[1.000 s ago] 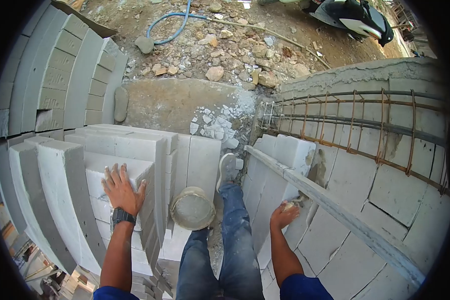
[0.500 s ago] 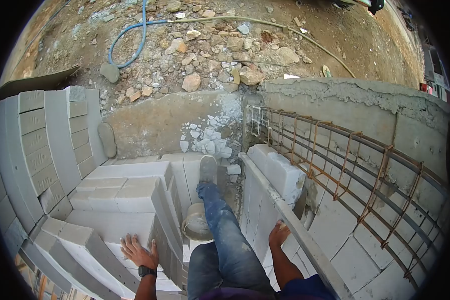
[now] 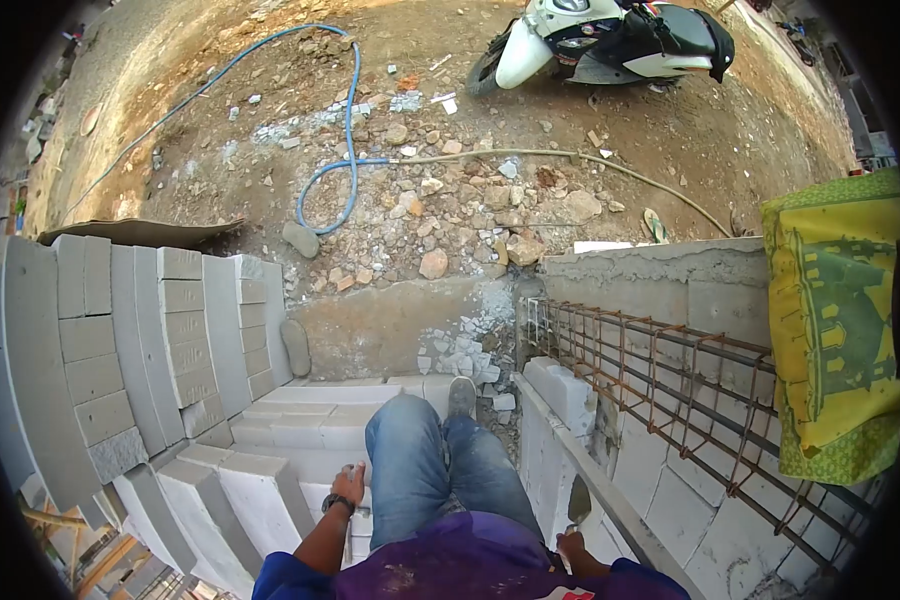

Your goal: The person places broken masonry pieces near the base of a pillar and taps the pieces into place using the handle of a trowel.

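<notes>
The right hand (image 3: 570, 543) closes around the handle of a trowel (image 3: 578, 500), whose blade points forward, away from the body, probably so it stays clear of the legs. The trowel sits just beside a long straight bar (image 3: 573, 446) that runs along the block wall (image 3: 660, 505), perhaps as a guide for its line. The left hand (image 3: 348, 485), fingers loosely spread and grasping nothing visible, is at the stacked blocks (image 3: 305, 432) beside the knee, seemingly for balance in the narrow gap.
</notes>
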Motion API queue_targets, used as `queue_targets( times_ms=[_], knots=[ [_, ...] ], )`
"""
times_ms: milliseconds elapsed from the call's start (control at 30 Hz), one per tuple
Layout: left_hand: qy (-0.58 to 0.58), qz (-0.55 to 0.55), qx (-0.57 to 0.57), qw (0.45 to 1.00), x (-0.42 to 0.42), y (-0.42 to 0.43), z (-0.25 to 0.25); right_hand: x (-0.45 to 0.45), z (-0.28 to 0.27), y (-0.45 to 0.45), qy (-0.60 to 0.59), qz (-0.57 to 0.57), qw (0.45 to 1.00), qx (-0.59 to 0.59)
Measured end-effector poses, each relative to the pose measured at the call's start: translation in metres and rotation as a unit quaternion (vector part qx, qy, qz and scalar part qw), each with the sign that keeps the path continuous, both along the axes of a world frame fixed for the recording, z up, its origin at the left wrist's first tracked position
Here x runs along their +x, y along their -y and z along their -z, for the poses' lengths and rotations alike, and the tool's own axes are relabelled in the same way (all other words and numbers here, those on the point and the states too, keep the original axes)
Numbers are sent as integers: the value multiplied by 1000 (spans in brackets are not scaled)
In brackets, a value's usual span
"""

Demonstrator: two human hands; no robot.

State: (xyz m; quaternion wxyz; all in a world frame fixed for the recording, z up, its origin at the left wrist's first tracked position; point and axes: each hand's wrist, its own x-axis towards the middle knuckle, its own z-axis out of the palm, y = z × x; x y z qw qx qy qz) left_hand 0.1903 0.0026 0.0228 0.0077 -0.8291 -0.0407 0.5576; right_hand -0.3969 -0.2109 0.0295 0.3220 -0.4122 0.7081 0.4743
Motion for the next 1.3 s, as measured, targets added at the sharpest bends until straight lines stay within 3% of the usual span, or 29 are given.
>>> queue_targets(
  times_ms=[67,100,200,233,300,367,433,467,500,533,600,667,767,800,900,967,1000,1033,1100,1133,1200,1300],
  knots=[
    [40,1,-44,998,26,13,11,32,-22,18,36,-4,989,145],
    [60,1,-68,996,43,24,20,-51,55,-21,163,-146,955,202],
    [127,55,-156,978,110,52,66,8,37,4,338,-119,922,145],
    [134,51,-150,978,134,80,64,29,62,-2,386,-124,912,56],
    [147,62,-141,977,189,141,66,68,98,5,437,8,899,35],
    [139,136,-182,964,254,187,127,173,119,38,348,154,925,7],
    [151,219,-201,943,335,249,180,224,231,24,172,321,930,48],
    [167,260,-207,928,378,295,199,255,248,35,235,150,958,-67],
    [171,299,-205,916,402,331,217,313,209,55,104,351,924,-109],
    [164,333,-185,910,411,332,226,319,236,47,106,402,895,-162],
    [157,277,-248,915,461,386,205,359,228,61,135,380,905,-135],
    [109,106,-365,919,472,434,188,395,207,77,135,426,878,-174],
    [78,327,-374,864,489,511,199,434,213,104,166,565,782,-204],
    [91,370,-389,839,482,524,206,441,215,112,189,599,754,-192],
    [100,443,-455,766,415,616,212,447,311,120,238,664,679,-205],
    [46,431,-507,745,336,648,235,454,374,112,194,698,645,-242],
    [37,487,-495,718,295,663,248,463,391,132,176,712,626,-263],
    [-42,494,-506,706,256,677,268,469,405,145,125,679,663,-290],
    [-158,499,-574,630,177,694,337,472,527,138,37,627,683,-374],
    [-231,491,-587,601,130,702,337,466,587,135,-11,595,688,-416],
    [-269,528,-641,488,57,708,362,481,593,168,5,572,609,-549],
    [-256,540,-730,332,-20,710,384,474,670,190,73,605,465,-642]
  ],
)
